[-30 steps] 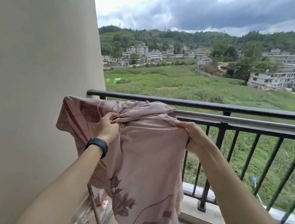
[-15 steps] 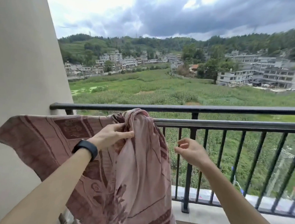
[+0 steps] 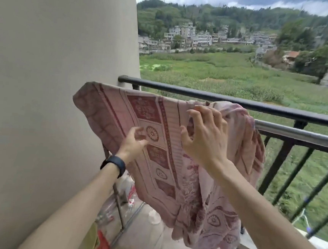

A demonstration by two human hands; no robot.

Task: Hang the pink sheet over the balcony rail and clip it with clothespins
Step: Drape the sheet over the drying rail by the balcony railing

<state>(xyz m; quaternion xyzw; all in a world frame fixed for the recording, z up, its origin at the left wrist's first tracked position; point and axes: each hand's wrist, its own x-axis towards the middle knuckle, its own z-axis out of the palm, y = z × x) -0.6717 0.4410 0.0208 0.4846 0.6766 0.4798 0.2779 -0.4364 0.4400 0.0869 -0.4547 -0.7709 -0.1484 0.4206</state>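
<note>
Pink sheet point(image 3: 157, 143), printed with dark red borders and medallions, is draped over the silver bar point(image 3: 297, 136) that runs just below the black top rail point(image 3: 221, 98) of a balcony. Its left part is spread flat and reaches across in front of the wall point(image 3: 54, 75); what carries it there cannot be told. Its right part is bunched in thick folds on the bar and hangs down towards the floor point(image 3: 149, 234).

The left hand point(image 3: 132, 144), above a black wristband point(image 3: 114, 164), is set against the spread panel with its fingers curled close together. Whether a fold is pinched cannot be told. The right hand point(image 3: 203, 141) is held at the top edge beside the bunched folds, with its fingers wide apart and bent and nothing gripped.

The step in hand is judged to be the spreading of the sheet along the bar. Clipping is not yet begun, and no clothespins are seen. The next move is judged to call for the bunched part to be drawn rightwards along the bare bar until the cloth lies even, before pins are fetched.

On the pale floor a thin metal frame point(image 3: 120, 210) is seen by the wall, and something red and yellow point(image 3: 103, 246) at the bottom edge. The balcony is closed by black upright bars point(image 3: 281, 160). Beyond are green fields, pale buildings point(image 3: 189, 33), wooded hills and cloud.
</note>
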